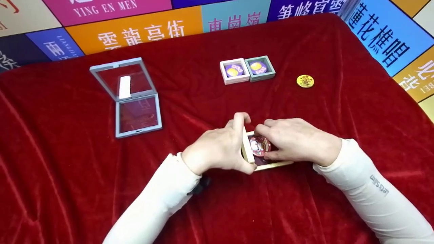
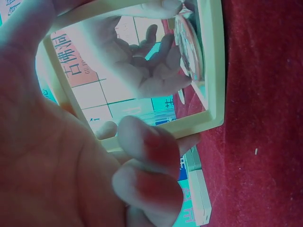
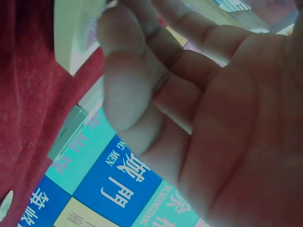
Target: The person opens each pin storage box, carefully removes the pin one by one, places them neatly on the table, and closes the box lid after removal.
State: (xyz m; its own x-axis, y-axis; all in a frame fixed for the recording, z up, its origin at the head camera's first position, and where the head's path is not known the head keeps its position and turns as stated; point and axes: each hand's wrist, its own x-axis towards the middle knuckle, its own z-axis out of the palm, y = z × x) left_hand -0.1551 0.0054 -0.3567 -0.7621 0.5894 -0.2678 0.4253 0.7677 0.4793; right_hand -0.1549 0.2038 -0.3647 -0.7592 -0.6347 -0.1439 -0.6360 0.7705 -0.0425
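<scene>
Cream case (image 1: 275, 166) open on the red-draped surface (image 1: 203, 210). Left hand (image 1: 220, 145) grips its tilted-up half, thumb and fingers at opposite edges. Right hand (image 1: 301, 140) pinches red round badge (image 1: 259, 145) by the rim, at the flat half. Beyond: white box (image 1: 236, 81) with purple-yellow badge (image 1: 234, 70), touching green box (image 1: 263, 77) with a similar badge (image 1: 258, 67). Yellow badge (image 1: 305, 81) loose, right of boxes. Grey case (image 1: 139, 131) open at left, white strip (image 1: 124, 87) showing at its raised half.
</scene>
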